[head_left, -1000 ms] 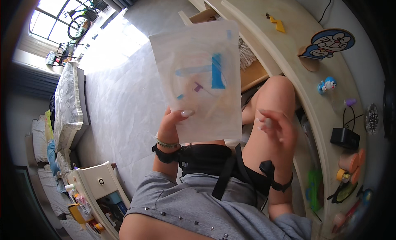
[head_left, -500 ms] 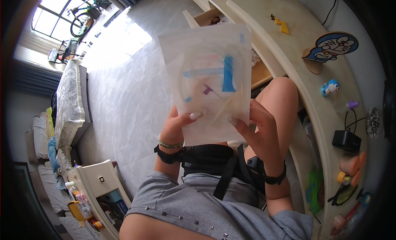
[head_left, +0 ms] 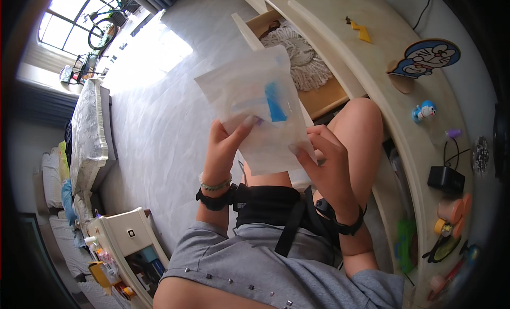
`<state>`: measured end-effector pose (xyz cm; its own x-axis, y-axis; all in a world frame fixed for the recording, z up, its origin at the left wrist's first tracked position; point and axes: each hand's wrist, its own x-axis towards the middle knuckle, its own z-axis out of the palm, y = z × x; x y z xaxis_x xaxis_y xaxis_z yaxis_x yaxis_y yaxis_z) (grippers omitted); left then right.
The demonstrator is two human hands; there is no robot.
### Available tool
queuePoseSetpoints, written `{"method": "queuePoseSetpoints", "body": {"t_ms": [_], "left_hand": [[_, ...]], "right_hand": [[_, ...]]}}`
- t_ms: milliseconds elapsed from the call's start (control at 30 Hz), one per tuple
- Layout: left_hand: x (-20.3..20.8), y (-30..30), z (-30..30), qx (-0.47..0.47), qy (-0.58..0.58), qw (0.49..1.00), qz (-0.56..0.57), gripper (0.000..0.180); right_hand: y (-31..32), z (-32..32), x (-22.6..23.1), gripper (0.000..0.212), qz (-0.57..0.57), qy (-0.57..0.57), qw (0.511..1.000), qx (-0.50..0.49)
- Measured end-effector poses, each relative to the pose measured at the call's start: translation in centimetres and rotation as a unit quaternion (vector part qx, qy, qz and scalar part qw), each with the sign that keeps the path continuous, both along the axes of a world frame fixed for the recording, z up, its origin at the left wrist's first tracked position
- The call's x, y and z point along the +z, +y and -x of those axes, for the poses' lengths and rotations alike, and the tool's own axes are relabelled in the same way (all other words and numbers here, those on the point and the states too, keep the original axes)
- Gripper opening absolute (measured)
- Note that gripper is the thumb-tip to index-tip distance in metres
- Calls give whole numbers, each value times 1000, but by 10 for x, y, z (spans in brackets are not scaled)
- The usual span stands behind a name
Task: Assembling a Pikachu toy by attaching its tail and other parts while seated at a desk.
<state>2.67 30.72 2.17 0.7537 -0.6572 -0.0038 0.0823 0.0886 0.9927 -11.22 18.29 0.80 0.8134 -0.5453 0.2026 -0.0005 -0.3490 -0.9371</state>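
Observation:
A translucent whitish pouch (head_left: 273, 149) is up in front of my lap, tilted and a little bent. Blurry shapes show through it: a broad blue piece (head_left: 276, 103), a paler blue strip and a small purple bit. What these contents are, I cannot make out. My left hand (head_left: 227, 148) grips the pouch's left side, its thumb lying across the front close to the purple bit. At the lower right edge my right hand (head_left: 328, 159) pinches the pouch between thumb and fingers. The fingers behind the pouch are partly hidden.
An open drawer (head_left: 326, 99) with a cream fringed textile (head_left: 298, 56) lies beyond the pouch. To the right, a long curved desk (head_left: 340, 22) bears a cartoon stand (head_left: 425, 62), a small blue figurine (head_left: 424, 112) and a black box (head_left: 446, 180). A small cabinet (head_left: 125, 224) stands lower left.
The pouch has tilted and bent, dropping slightly leftward and showing more of the drawer. My left hand has slid up its side, the thumb now near the purple bit. My right hand keeps its pinch.

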Motion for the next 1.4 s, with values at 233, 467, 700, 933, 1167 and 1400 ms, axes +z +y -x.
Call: {"method": "queuePoseSetpoints", "body": {"t_ms": [233, 467, 700, 933, 1167, 1400], "left_hand": [[-16, -15, -3, 19, -3, 999, -41, 23], [-94, -56, -102, 54, 143, 988, 20, 27], [-125, -177, -162, 9, -46, 968, -246, 55], [-195, -158, -146, 177, -246, 937, -173, 59], [-192, -131, -52, 2, 84, 991, -107, 58], [-170, -160, -52, -46, 75, 986, -144, 65]], "right_hand": [[-10, 6, -10, 16, -15, 7, 1000, -23], [-17, 22, -14, 20, -52, 29, 998, 10], [-20, 43, -18, 16, -59, 36, 997, -22], [-30, 65, -15, 14, -15, 71, 997, -26], [-38, 79, -21, 13, -38, 55, 995, -72], [-32, 75, -16, 17, 31, 70, 997, -18]]}}
